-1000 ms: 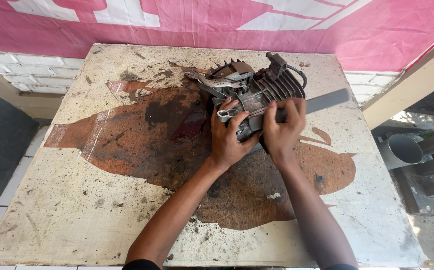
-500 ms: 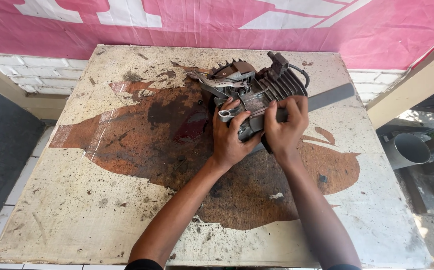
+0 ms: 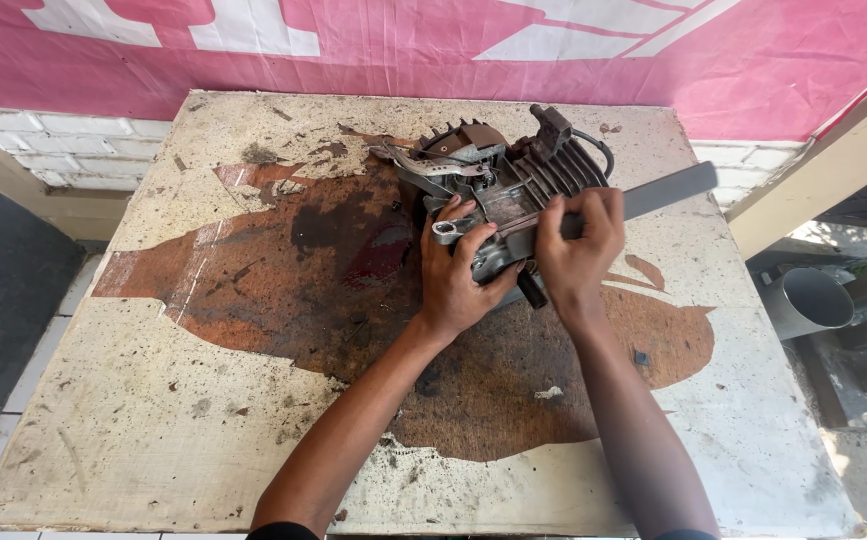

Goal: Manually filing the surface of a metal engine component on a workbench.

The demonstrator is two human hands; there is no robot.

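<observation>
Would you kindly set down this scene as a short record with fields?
Setting: worn table top, paint flaked, with a large dark brown stain
Main thing: small engine block with cooling fins, lying on the table
Left hand: grips the near side of the engine, by a metal ring end
Right hand: closed around a flat grey bar that sticks out to the right
Behind: pink banner over a white brick wall
Right edge: grey pipe beside the table

One head camera looks steeply down, fairly near, onto the worn table (image 3: 154, 420).
</observation>
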